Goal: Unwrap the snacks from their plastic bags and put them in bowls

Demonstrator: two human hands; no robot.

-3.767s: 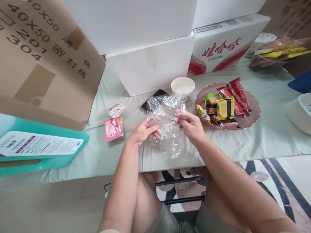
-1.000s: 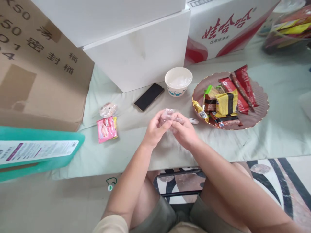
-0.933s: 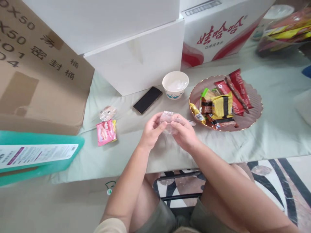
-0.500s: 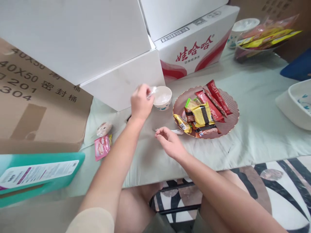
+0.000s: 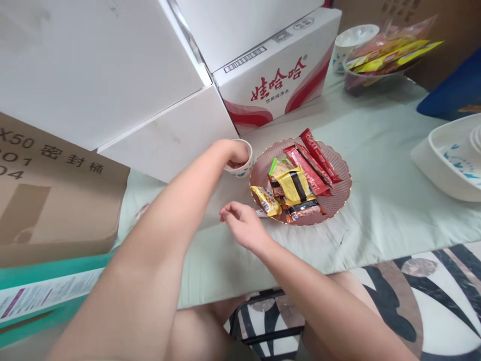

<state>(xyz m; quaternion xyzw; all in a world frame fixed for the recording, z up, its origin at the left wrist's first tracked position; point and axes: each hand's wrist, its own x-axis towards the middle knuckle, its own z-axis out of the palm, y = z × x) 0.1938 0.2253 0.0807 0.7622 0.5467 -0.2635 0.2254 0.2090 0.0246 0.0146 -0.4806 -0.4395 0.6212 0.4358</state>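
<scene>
My left hand [image 5: 237, 152] reaches down into a small white bowl [image 5: 242, 171] with blue-green leaf marks. The bowl hides its fingers, so their grip does not show. My right hand [image 5: 242, 223] hovers over the cloth with its fingers curled in toward the thumb, and nothing shows between them. Just behind it a white handle-like piece [image 5: 262, 213] sticks out beside the plate. The scalloped pinkish plate [image 5: 340, 198] carries several wrapped snacks, among them a yellow packet with a black band [image 5: 295, 185] and red stick packets [image 5: 319, 155].
White cartons [image 5: 180, 130] and a red-lettered box [image 5: 278, 87] stand behind the bowl. A brown carton [image 5: 60, 200] and a green container [image 5: 56, 296] are at left. On the right sit a white basin [image 5: 436, 165] and a clear bowl of yellow packets [image 5: 391, 65].
My left hand has gone from beside the bowl, where it held clear plastic, down into the bowl. My right hand stays curled near the plate. The view has shifted to the right.
</scene>
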